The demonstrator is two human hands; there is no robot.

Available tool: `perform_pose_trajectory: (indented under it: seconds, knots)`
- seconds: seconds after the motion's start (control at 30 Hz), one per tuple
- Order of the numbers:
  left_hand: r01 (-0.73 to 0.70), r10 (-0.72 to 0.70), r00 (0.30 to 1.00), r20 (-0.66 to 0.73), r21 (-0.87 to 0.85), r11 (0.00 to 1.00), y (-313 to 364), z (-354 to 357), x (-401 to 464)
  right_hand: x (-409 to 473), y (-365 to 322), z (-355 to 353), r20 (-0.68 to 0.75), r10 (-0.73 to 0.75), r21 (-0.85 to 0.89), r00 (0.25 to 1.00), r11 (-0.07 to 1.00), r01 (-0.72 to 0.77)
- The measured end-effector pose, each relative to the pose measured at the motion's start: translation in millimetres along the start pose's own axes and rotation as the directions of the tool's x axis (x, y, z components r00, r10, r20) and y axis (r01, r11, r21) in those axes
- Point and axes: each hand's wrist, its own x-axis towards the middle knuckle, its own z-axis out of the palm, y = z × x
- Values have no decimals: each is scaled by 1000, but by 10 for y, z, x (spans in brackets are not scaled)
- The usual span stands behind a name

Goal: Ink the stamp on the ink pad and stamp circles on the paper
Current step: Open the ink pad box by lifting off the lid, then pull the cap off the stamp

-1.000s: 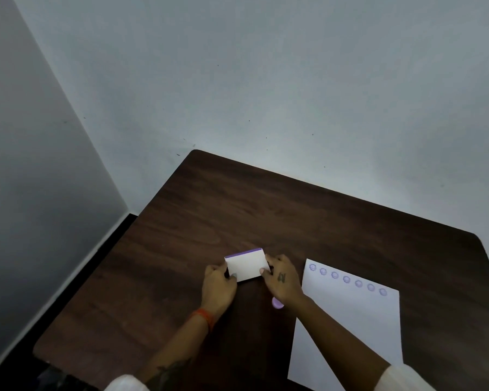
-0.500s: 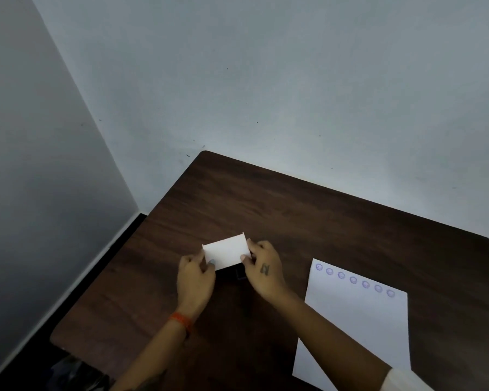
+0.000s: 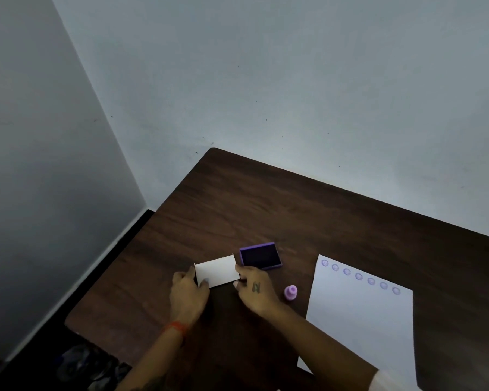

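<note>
Both hands hold the white lid (image 3: 216, 271) by its short ends: the left hand (image 3: 187, 295) has its fingers pinched on the near-left edge, and the right hand (image 3: 255, 290) has its fingertips narrowed on the right edge, so neither is free. The lid sits low over the table (image 3: 237, 198), though whether it rests on the wood cannot be told. Just beyond the right fingertips lies the open ink pad (image 3: 261, 255), a purple tray with a dark inked face turned up. The stamp (image 3: 290, 292), a small lilac knob, stands on the table just right of the right hand, untouched, between that hand and the paper (image 3: 362, 320). Farther right of the fingers, the paper carries a row of seven circles (image 3: 359, 276) along its far edge, with the rest of the sheet blank. The step in hand looks like setting the lid aside so the pad stays uncovered. Next, the right hand likely needs to let go of the lid, take the stamp by its knob, press it squarely on the pad, then place it on the paper beneath or beside the existing row.
</note>
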Motion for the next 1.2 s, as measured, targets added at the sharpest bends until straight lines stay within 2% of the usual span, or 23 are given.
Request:
perform_pose_trajectory:
  seconds: [0.13,0.27,0.33,0.43,0.6,0.67,0.8,1.03,1.2]
  knots:
    - [-15,14,999,-49,-21,1000,71,-28,-23,-24,-44,-125,-21,-36,91,999,995,38]
    - [-301,295,948,-117,-38,953,303,26,-110,-102,-51,-461,-234,-56,226,971,968,110]
    - [-427,422,904,-67,-79,901,448,125,-168,-167,18,-632,-340,-25,262,940,958,120]
    - [-513,522,850,72,-112,851,611,348,-255,-300,210,-778,-426,76,290,902,955,56]
    - [-518,498,788,363,-47,854,637,740,-330,-550,561,-746,-355,154,304,922,952,-42]
    - [-512,481,779,403,-33,858,611,848,-326,-598,638,-658,-361,185,266,914,960,-89]
    - [-570,541,765,349,-25,821,588,969,-313,-616,688,-500,-344,173,256,923,963,-85]
    - [-588,573,762,302,-48,807,588,1044,-275,-542,756,-475,-304,178,248,936,963,-103]
    - [-539,574,782,241,-199,818,616,984,-261,-492,753,-549,-341,204,346,918,935,-79]
